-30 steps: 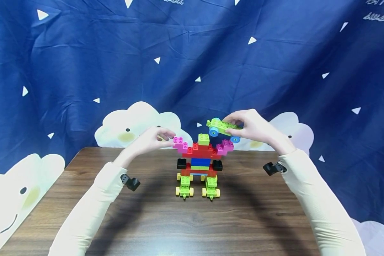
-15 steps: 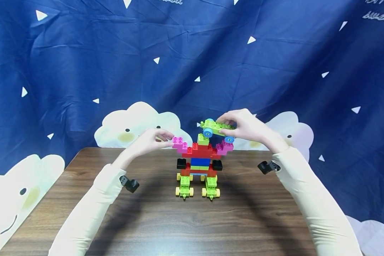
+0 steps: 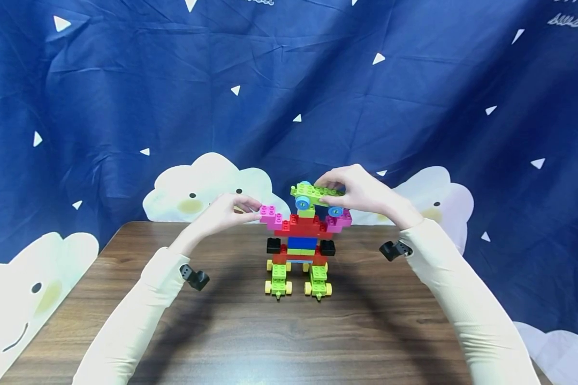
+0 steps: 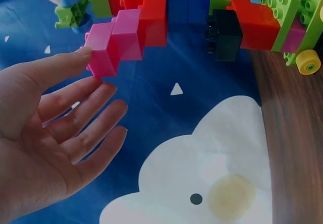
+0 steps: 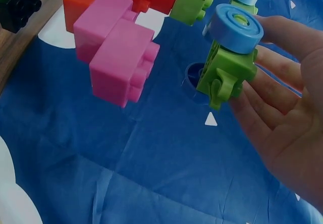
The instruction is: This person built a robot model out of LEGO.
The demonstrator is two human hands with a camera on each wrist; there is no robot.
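A figure of toy building bricks stands upright on the table, with a red body [image 3: 304,227], black side bricks and stepped pink arms. My left hand [image 3: 226,214] pinches the end pink brick [image 4: 103,50] of the left arm between thumb and index finger; its other fingers are spread. In my right hand [image 3: 354,190] I grip a light green toy car base [image 3: 313,193] with blue wheels [image 5: 236,28], over the light green top brick [image 3: 306,213]. The right wrist view shows a gap between this brick's studs and the car base. The right pink arm [image 5: 123,62] is untouched.
The figure's feet are green wheeled bases [image 3: 279,283] with yellow wheels. A brown wooden table [image 3: 289,331] lies under it. Close behind the table hangs a blue curtain [image 3: 289,64] with white clouds and triangles.
My right hand has carried the green car base left and slightly down, from beside the figure to over its top brick. My left hand has stayed at the pink arm.
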